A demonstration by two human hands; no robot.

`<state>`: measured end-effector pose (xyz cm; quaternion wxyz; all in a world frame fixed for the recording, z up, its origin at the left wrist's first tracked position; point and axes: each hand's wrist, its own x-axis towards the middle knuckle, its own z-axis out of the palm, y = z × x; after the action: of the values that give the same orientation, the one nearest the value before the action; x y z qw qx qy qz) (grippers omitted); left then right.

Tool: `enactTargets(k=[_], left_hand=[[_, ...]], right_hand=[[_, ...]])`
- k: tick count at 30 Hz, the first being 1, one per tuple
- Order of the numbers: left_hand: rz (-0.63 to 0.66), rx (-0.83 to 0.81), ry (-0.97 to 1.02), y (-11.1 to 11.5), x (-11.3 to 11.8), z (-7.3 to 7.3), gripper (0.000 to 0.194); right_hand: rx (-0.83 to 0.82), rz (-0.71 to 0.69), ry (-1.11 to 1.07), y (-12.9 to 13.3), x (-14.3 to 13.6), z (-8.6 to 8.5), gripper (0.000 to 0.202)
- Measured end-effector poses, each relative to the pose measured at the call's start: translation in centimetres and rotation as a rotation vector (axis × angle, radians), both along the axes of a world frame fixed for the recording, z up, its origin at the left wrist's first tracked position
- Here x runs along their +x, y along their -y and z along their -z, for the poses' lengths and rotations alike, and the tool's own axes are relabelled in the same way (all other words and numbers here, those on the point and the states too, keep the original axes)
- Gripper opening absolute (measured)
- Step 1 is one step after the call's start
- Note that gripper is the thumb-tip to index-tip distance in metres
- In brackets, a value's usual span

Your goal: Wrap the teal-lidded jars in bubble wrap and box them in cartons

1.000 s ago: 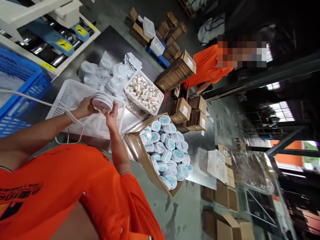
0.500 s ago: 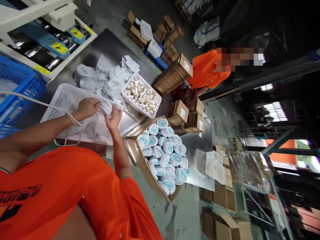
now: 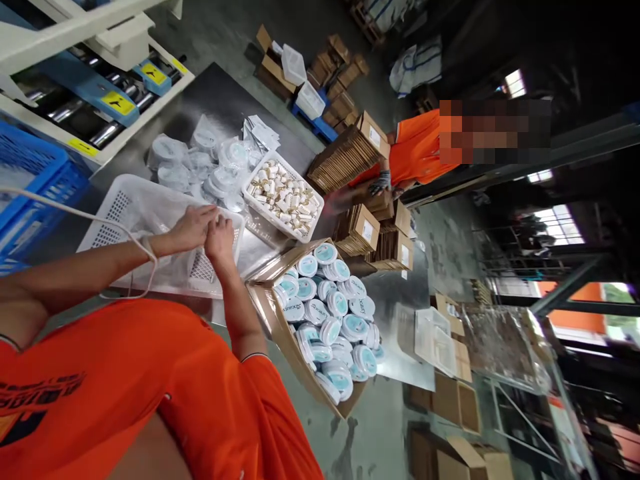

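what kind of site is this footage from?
Likely a packing line in a small factory or warehouse: a cardboard box full of round lidded jars, stacks of flat cartons, and a roller machine beside the steel table.

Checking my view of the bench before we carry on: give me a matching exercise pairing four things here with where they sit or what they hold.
Things:
1. left hand
2. cardboard box
3. small white basket
4. blue crate

Places or contents:
A. full of white tins with teal lids
B. far left edge of the view
C. over the large white perforated basket, beside the right hand
D. holds small white and gold pieces

Pairs: 1-C, 2-A, 3-D, 4-B
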<state>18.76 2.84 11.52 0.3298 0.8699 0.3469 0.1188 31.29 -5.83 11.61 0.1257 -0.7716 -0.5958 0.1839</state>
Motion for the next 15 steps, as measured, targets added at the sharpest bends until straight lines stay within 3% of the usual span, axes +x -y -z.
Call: enactTargets(k=[3,5,7,9,11,15], left_hand=[[-0.056,0.016,0.021,-4.4,0.5,-3.0,0.076],[-0.106,0.055,0.027,-8.2,1.1,-5.7,0.069],[-0.146,0.085,0.037,-11.8,2.3,-8.2,0.066],[-0.175,0.109,0.042,-14.4,3.9,-9.8,0.064],[-0.178,0.107,0.037,-16.0,5.5,-10.0,0.061],[-0.102,0.025,0.007,-16.5,7.0,-7.9,0.061]], right_hand=[[0.184,0.0,-0.043,0.8,2.6,-1.4,0.065],[0.279,0.107,-0.019,2.1,4.3,-2.0,0.05],[0.282,0.212,-0.017,3.2,5.2,-1.7,0.042],[0.203,0.238,-0.103,3.8,4.8,-0.5,0.036],[0.062,0.212,-0.26,3.7,3.4,1.4,0.029],[-0.231,0.228,-0.443,2.4,-0.4,5.6,0.022]])
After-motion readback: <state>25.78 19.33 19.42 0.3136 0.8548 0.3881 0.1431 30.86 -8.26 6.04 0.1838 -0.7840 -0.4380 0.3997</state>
